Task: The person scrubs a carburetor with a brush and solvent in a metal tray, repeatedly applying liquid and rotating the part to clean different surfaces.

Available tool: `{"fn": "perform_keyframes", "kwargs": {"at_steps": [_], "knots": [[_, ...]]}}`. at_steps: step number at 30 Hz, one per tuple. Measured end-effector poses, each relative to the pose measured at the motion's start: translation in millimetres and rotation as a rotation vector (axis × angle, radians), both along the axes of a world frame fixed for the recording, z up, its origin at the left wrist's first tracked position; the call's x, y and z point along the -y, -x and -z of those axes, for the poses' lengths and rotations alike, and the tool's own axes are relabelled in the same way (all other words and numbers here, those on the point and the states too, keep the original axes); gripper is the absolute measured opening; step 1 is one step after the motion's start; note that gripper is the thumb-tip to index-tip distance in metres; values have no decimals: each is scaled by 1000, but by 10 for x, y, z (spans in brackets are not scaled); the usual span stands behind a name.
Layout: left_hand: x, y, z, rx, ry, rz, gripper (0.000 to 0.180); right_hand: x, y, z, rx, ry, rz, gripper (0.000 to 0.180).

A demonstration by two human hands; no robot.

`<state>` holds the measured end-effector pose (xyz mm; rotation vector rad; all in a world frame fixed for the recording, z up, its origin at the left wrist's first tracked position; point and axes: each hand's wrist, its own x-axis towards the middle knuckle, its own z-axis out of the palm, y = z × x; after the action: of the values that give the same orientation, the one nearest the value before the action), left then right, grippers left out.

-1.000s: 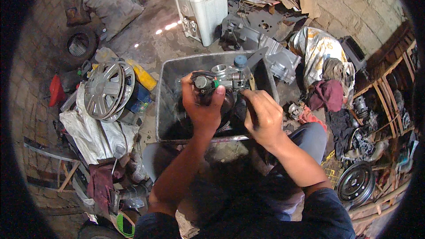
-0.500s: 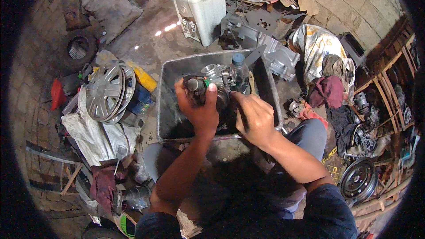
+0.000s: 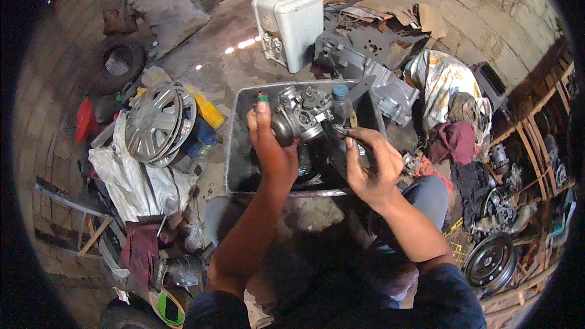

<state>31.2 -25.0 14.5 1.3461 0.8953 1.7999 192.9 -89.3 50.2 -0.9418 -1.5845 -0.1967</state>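
My left hand (image 3: 274,157) holds up a metal carburetor (image 3: 303,116) with a rounded dark-grey chamber, above a black tub (image 3: 230,152). The left thumb points upward with a small green and red bit at its tip. To the right, the fingers of my right hand (image 3: 379,167) are pinched around a thin dark tool (image 3: 342,129). Its tip lies close to the carburetor's right side; whether they touch cannot be made out. Behind the tool, a clear bottle with a blue cap (image 3: 340,94) stands in the tub. Shadow hides much of the tub's inside.
Beyond the tub stands a white water dispenser (image 3: 289,27). A grey metal casting (image 3: 390,94) lies off its far right corner. Stacked hubcaps (image 3: 155,125) are to the left. A maroon cloth (image 3: 452,142) and a black wheel rim (image 3: 489,263) are at the right.
The carburetor has been turned in my left hand, so more of its metal body shows. My right hand has drawn back to the right, and its thin tool now shows. The view has shifted slightly.
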Motion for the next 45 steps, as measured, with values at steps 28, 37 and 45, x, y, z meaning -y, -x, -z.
{"fn": "perform_keyframes", "kwargs": {"at_steps": [28, 37, 45], "knots": [[-218, 286, -157, 979, 412, 974, 75, -229, 2, -438, -215, 393, -317, 13], [-320, 155, -93, 868, 560, 625, 63, -119, 124, -218, 55, 171, -321, 17], [-348, 120, 21, 831, 412, 534, 60, -117, 247, -49, 216, 79, -356, 23]]}}
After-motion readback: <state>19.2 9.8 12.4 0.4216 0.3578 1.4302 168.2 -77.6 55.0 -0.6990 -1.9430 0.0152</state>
